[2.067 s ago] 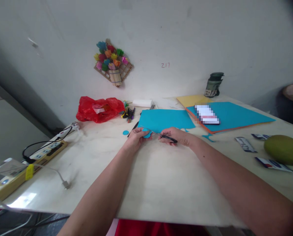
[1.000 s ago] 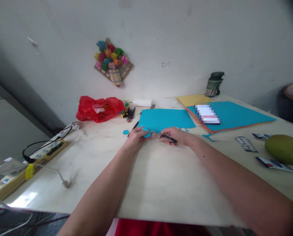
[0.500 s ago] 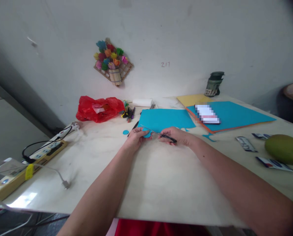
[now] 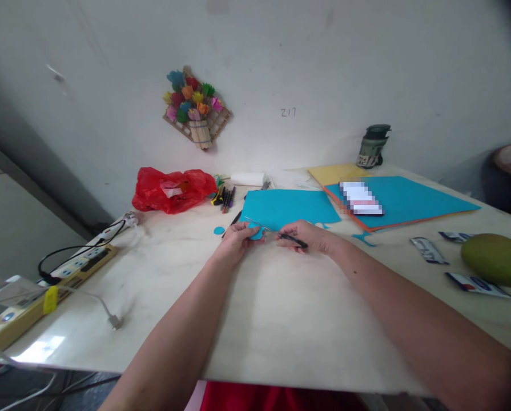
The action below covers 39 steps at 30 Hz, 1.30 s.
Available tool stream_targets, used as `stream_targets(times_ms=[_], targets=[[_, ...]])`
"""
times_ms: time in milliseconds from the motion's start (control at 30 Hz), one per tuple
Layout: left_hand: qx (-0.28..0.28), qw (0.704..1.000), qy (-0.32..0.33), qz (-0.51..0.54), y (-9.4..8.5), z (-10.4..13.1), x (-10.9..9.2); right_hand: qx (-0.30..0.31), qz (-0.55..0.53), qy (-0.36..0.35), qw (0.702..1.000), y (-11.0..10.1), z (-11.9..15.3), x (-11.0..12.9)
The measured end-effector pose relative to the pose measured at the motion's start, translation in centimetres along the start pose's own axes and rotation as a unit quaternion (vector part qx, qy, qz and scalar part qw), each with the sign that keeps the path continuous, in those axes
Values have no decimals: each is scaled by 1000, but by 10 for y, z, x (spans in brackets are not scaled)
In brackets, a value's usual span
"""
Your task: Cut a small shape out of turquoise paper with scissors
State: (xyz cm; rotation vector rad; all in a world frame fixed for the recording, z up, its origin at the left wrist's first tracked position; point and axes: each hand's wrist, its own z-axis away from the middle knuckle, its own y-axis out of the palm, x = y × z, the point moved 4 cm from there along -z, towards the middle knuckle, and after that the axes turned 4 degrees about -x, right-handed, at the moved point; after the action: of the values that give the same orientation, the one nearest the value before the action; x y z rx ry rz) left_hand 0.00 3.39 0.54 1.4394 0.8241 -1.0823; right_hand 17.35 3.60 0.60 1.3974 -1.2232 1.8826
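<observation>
Between the fingers of my left hand [image 4: 237,240] is a small piece of blue paper [image 4: 256,232], pinched at its left side. My right hand [image 4: 298,235] is closed round the black handles of a pair of scissors [image 4: 296,241]. The blades point left and lie at the blue piece's edge. Just beyond both hands lies a large blue sheet [image 4: 287,204] with a cut, uneven near edge. A small blue paper circle [image 4: 218,230] rests on the table left of my left hand. Curly blue offcuts [image 4: 363,238] lie right of my right hand.
Coloured sheets [image 4: 418,197] with a phone [image 4: 361,198] on top lie at right, near a green bottle [image 4: 373,146]. A mango [image 4: 497,260] and small packets [image 4: 429,250] are at far right. Left are a red plastic bag [image 4: 173,191], pens [image 4: 228,200] and a power strip [image 4: 79,265].
Almost nothing differs; both hands, the scissors and the blue piece stay in nearly the same place, with only a very slight shift of the view.
</observation>
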Motion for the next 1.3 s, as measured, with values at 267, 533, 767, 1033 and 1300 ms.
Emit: stream_targets(times_ms=[267, 533, 767, 1033, 1300], targets=[[3, 1000, 5, 3, -2, -2, 1, 12, -12, 10, 1000, 1, 1, 2], [11, 1000, 4, -4, -1, -1, 1, 12, -20, 17, 1000, 1, 0, 1], [14, 1000, -3, -10, -1, 0, 1, 13, -11, 19, 1000, -2, 0, -1], [14, 999, -19, -28, 1, 2, -1, 15, 29, -8, 999, -2, 4, 7], [29, 998, -12, -48, -2, 2, -2, -70, 244, -109, 961, -5, 9, 22]])
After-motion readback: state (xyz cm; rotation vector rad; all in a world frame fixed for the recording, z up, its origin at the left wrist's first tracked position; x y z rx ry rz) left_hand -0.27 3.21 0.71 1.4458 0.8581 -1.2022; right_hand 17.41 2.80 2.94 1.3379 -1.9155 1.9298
